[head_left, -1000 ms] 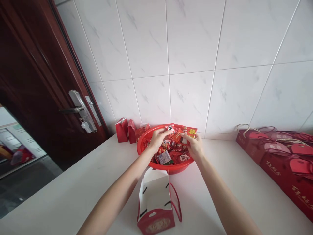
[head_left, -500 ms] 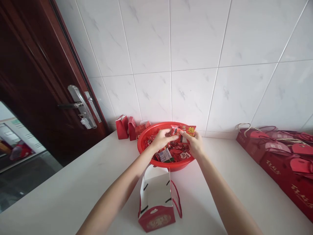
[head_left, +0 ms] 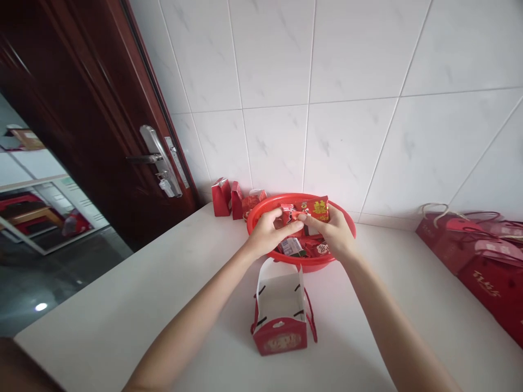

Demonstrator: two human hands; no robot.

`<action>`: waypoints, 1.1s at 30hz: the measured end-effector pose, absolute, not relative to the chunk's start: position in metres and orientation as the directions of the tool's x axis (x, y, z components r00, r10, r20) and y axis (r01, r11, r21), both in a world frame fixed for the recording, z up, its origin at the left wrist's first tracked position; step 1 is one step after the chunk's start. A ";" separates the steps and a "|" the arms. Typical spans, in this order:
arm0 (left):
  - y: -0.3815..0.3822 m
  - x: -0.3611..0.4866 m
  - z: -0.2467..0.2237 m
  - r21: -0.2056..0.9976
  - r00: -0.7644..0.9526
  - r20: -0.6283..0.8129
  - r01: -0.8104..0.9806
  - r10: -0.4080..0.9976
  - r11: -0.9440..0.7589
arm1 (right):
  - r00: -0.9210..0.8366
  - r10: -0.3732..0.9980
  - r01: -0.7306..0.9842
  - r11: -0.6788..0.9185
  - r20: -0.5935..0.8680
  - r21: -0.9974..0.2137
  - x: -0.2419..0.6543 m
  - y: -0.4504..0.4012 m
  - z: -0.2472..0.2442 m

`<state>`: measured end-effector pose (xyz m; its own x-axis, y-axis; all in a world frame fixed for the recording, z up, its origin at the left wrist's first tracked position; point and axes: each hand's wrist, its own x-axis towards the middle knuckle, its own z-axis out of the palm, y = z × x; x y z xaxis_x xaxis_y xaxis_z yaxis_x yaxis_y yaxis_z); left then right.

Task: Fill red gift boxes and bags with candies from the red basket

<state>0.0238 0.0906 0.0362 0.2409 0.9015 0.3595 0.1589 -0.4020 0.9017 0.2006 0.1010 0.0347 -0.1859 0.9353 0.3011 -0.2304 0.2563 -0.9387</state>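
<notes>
Over a red plastic basket (head_left: 261,208) both my hands hold small wrapped snacks close together. My left hand (head_left: 267,233) is closed around a small red-and-white candy packet (head_left: 288,213). Between the thumb and fingers of my right hand (head_left: 335,231) is a red packet with gold print (head_left: 320,208). Inside the basket lie more red packets (head_left: 321,249) and a white-labelled one (head_left: 292,247). In front of it stands an open red gift box (head_left: 281,338), its white inside showing, with a red cord handle (head_left: 312,321) on its right side.
Several small red boxes (head_left: 221,197) stand against the tiled wall (head_left: 278,147) left of the basket. Dark red gift boxes with cords (head_left: 486,272) line the right side. A dark wooden door (head_left: 93,114) stands at the left beyond the white table (head_left: 188,261).
My view has turned left, so the scene sits further right. The packets stay in my hands, which have drawn slightly closer together above the basket.
</notes>
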 end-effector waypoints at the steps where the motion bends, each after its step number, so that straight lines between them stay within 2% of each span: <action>1: 0.083 0.021 0.040 0.896 0.237 0.370 0.167 0.898 -0.412 | -0.183 0.934 -0.213 0.266 0.305 -0.940 0.198 0.095 0.039; 6: 0.049 0.000 0.062 0.918 0.251 0.348 0.102 0.903 -0.382 | -0.157 0.947 -0.290 0.227 0.280 -0.930 0.186 0.068 0.053; 9: 0.030 -0.017 0.077 0.899 0.270 0.357 0.160 0.894 -0.407 | -0.190 0.952 -0.360 0.161 0.241 -0.919 0.181 0.058 0.057; 12: 0.013 -0.030 0.092 0.860 0.463 0.314 0.232 0.829 -0.455 | -0.235 0.943 -0.353 0.141 0.234 -0.925 0.180 0.052 0.058; 16: 0.000 -0.031 0.100 0.806 0.721 0.184 0.278 0.669 -0.522 | -0.332 0.904 -0.284 0.179 0.272 -0.942 0.178 0.049 0.059; 21: -0.002 -0.023 0.089 0.699 0.825 -0.012 0.412 0.565 -0.585 | -0.539 0.811 -0.133 0.187 0.229 -0.973 0.180 0.049 0.058; 27: -0.005 -0.033 0.087 0.644 0.857 -0.118 0.451 0.502 -0.618 | -0.690 0.717 0.124 0.256 0.102 -0.959 0.187 0.051 0.053; 29: -0.005 -0.037 0.089 0.649 0.848 -0.164 0.477 0.504 -0.592 | -0.710 0.701 0.242 0.331 0.065 -0.912 0.188 0.051 0.051; 33: -0.001 -0.041 0.091 0.641 0.836 -0.246 0.520 0.492 -0.564 | -0.764 0.645 0.423 0.521 0.017 -0.742 0.187 0.048 0.050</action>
<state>-0.0415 -0.0012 0.0911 0.8355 0.4916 -0.2456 0.5203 -0.5641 0.6412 0.1867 0.0484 0.0501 -0.7640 0.6449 0.0169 0.4230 0.5205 -0.7417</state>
